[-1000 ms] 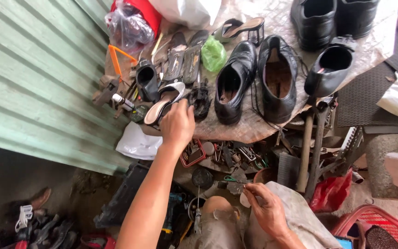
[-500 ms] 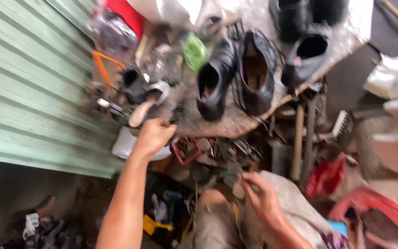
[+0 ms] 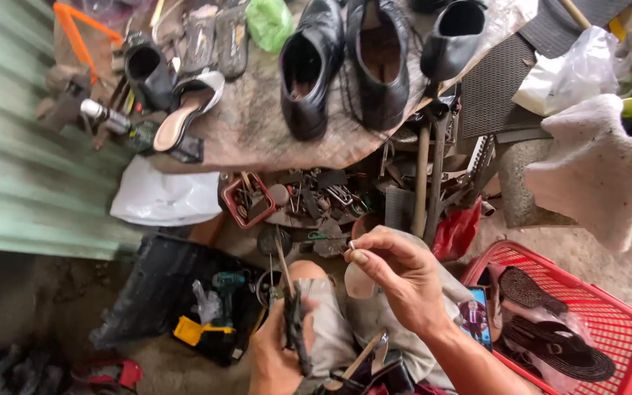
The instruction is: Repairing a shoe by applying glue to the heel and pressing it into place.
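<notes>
Your left hand (image 3: 281, 351) has come back from the desk (image 3: 257, 132) and now sits low over your lap, its grip clenched round a dark-handled awl (image 3: 290, 314) with the thin shaft pointing up. A second ago that hand was stretched out among the shoes, so the tool looks fetched. Your right hand (image 3: 404, 281) has risen a little, and its fingertips pinch something small near a pale sole piece (image 3: 360, 281); I cannot tell what. The black shoes (image 3: 345, 66) stay on the desk.

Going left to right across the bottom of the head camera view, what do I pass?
Black toolbox with drill → left hand gripping a dark tool → right hand → red basket holding sandals.
</notes>
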